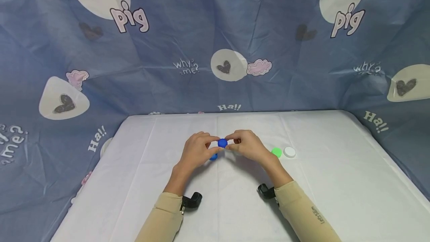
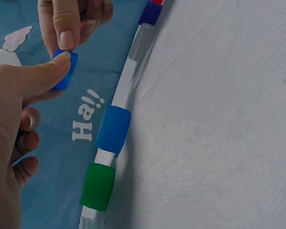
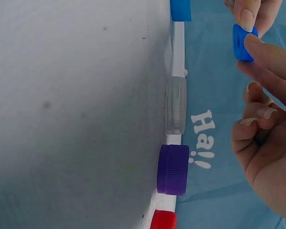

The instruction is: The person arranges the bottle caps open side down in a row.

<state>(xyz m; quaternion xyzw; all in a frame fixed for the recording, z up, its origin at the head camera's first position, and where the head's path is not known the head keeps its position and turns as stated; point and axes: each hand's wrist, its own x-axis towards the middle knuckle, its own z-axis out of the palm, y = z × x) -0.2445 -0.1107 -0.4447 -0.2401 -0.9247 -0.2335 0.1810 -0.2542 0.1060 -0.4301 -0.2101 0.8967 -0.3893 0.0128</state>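
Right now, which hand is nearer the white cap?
Right. The right hand is left of the white cap, not touching it; the left hand is farther left.

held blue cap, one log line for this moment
left hand: pinches blue cap; right hand: pinches same cap; blue cap: raised above white table; green cap: on table

Above the desk (image 1: 336,182), between the left hand (image 1: 198,150) and right hand (image 1: 248,145), is the held cap (image 1: 222,143). A second cap (image 1: 213,157) lies partly under the left hand — a third cap (image 1: 277,152) and fourth cap (image 1: 290,152) right of the right hand. Behind hangs a cloth (image 1: 188,40).
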